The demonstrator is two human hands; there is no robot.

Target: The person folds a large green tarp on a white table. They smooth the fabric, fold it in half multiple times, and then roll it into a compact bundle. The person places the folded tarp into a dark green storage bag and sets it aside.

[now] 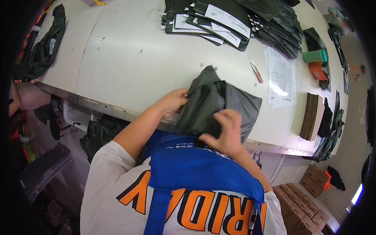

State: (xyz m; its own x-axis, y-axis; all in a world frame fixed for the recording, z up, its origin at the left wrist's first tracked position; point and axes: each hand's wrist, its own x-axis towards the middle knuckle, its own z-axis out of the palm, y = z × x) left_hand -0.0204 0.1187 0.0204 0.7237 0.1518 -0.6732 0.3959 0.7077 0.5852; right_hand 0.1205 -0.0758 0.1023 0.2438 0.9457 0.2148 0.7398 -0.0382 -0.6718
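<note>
A folded piece of dark, thin, slightly shiny fabric [207, 105], perhaps a bag or garment, lies at the near edge of the table in front of me. At its left edge my left hand [175, 102] grips it, with the fingertips partly hidden by the cloth. Over its lower right part is my right hand [226, 133], thumb and fingers apart, slightly smeared by motion. Whether the right hand's fingertips touch the cloth I cannot tell.
The pale table [125, 51] bears stacked dark packages with white labels [227, 23], small thread snips [256, 72] and printed sheets [281, 74]. Farther right are a green cylinder [315, 56] and a brown stack of cards [310, 116]. Cardboard boxes [299, 211] stand below at right.
</note>
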